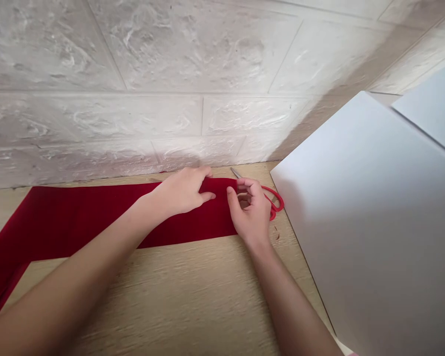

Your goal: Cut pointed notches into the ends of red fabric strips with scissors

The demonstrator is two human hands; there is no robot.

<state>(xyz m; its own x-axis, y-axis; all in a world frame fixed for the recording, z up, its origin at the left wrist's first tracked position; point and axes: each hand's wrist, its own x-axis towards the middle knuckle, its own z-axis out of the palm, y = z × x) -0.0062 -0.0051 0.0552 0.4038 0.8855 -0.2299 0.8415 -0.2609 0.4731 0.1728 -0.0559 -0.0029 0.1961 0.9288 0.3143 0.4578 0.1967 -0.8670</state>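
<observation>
A long strip of dark red fabric lies flat across the wooden surface, its right end straight. My left hand rests over the strip's upper part, palm down, with thumb and fingers spread apart. At the strip's right end is my right hand; its thumb is over the fabric and its bent fingers are by the short edge, a gap showing between them. Just beyond that hand lies a pair of scissors with red handles, partly hidden by the fingers, its metal tip pointing toward the wall.
A white brick-patterned wall stands along the back of the wooden surface. White panels rise on the right, close to the scissors. More red fabric hangs in folds at the left edge.
</observation>
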